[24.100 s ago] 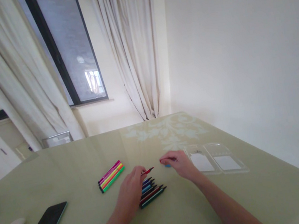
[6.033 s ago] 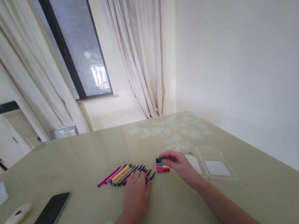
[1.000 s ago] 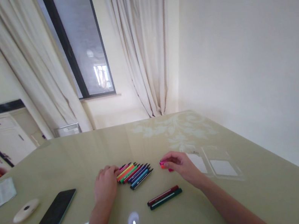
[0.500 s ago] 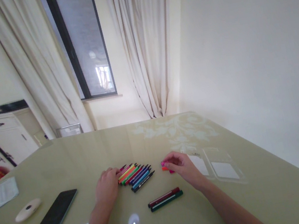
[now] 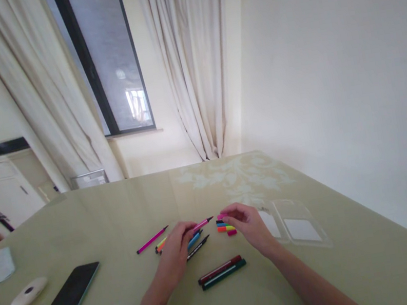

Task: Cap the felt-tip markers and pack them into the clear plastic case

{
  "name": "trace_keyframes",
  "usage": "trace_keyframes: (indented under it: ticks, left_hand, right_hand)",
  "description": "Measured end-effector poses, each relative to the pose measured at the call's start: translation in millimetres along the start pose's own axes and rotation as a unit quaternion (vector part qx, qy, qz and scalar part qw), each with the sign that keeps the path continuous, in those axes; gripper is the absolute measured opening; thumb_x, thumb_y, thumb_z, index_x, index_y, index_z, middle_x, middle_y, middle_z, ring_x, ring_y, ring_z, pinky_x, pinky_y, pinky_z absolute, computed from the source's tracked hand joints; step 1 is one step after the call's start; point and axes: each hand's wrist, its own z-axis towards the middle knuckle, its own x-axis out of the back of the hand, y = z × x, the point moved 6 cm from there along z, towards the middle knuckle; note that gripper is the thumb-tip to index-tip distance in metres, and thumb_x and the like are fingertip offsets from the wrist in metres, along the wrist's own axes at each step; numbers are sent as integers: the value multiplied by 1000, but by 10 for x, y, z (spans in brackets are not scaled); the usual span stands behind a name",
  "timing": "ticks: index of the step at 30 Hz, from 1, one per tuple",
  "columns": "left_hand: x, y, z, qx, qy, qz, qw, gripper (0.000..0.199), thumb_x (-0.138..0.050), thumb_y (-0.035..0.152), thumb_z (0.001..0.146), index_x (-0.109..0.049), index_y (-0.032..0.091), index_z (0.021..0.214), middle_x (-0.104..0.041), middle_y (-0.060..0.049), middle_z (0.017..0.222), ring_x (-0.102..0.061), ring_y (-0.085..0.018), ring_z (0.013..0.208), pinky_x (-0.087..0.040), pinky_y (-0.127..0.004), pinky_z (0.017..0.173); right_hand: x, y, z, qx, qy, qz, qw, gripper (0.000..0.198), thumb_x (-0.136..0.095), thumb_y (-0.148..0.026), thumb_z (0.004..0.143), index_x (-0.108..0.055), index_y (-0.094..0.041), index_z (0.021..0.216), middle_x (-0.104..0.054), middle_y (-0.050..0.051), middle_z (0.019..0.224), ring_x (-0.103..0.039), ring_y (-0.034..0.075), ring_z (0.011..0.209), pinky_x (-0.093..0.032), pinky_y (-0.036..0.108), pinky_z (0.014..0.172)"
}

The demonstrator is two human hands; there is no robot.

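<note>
The left hand (image 5: 176, 244) grasps an uncapped pink pen (image 5: 202, 224), tip toward the right hand (image 5: 247, 224), near other pens (image 5: 198, 247) on the bench (image 5: 265, 301); the right hand seems to pinch a partly hidden pink cap (image 5: 221, 217) beside other coloured caps (image 5: 222, 229).

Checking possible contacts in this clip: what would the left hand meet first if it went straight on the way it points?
Probably the pink cap by the fingertips of the right hand, since the pink pen in the left hand points that way. With one view, depth is unclear.
</note>
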Motion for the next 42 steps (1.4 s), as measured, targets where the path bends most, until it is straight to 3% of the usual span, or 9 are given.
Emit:
trace_keyframes:
  ticks: [9, 21, 26, 28, 30, 34, 37, 40, 42]
  left_hand:
    - [-45, 97, -16, -17, -18, -29, 999, 29, -46, 38, 99, -69, 23, 105, -73, -7, 104, -66, -24, 100, -52, -37, 89]
    - [-97, 129, -34, -4, -1, -31, 1000, 26, -56, 40, 93, -78, 26, 96, -78, -4, 98, -70, -24, 94, -53, -35, 85]
    - [-249, 261, -90, -19, -75, -3, 997, 26, -54, 38, 96, -76, 27, 105, -78, -2, 92, -69, -21, 82, -51, -30, 75]
    - [-333, 277, -138, -32, -105, 42, 993, 23, -56, 36, 95, -75, 26, 102, -77, -3, 93, -68, -21, 83, -50, -31, 77]
    - [-408, 271, -189, -42, -125, 83, 988, 19, -59, 34, 92, -75, 25, 96, -76, -4, 93, -67, -22, 85, -49, -32, 79]
    - [-481, 290, -241, -59, -157, 89, 982, 16, -64, 37, 89, -74, 25, 88, -73, -4, 91, -65, -22, 88, -47, -32, 79]
    - [-359, 241, -172, -39, -141, 86, 985, 20, -63, 41, 91, -74, 25, 87, -72, -4, 92, -65, -22, 87, -47, -31, 79]
    - [-22, 0, -45, 29, -52, 148, 987, 27, -51, 36, 98, -72, 22, 89, -72, -6, 95, -65, -23, 91, -47, -34, 83]
    - [230, -222, -4, 83, 7, 220, 972, 25, -48, 30, 99, -71, 21, 92, -72, -8, 101, -64, -26, 98, -46, -36, 88]
  right_hand:
    - [-48, -29, -24, -22, -9, -8, 1000, 41, -83, -55, 73, -77, -20, 93, -81, 9, 92, -76, 26, 84, -60, 33, 63]
    - [-101, -19, -50, -20, -47, -42, 998, 25, -81, -43, 77, -82, -20, 87, -78, 4, 75, -69, 18, 69, -54, 31, 67]
    - [-63, -7, -19, -6, -53, -91, 994, 32, -68, -50, 89, -77, -20, 93, -78, 5, 83, -70, 21, 76, -54, 33, 70]
    - [0, -17, 2, 31, -28, -178, 983, 31, -61, -47, 94, -77, -21, 97, -77, 7, 93, -69, 23, 86, -54, 36, 79]
    - [24, -19, 9, 71, -17, -288, 955, 25, -60, -39, 95, -78, -22, 97, -75, 7, 99, -66, 24, 96, -51, 38, 89]
    - [-37, 54, -6, 87, -43, -418, 903, 14, -66, -26, 92, -80, -24, 91, -69, 7, 103, -60, 25, 105, -46, 38, 96]
    - [-78, 75, -24, 87, -45, -444, 891, 10, -70, -21, 89, -79, -24, 88, -67, 6, 103, -59, 24, 104, -45, 37, 95]
    - [-99, 76, -36, 85, -44, -445, 891, 5, -74, -20, 85, -77, -23, 83, -66, 6, 103, -59, 24, 104, -45, 37, 95]
    - [-109, 83, -40, 81, -47, -444, 891, 2, -75, -21, 84, -76, -22, 82, -66, 6, 103, -59, 25, 104, -45, 37, 94]
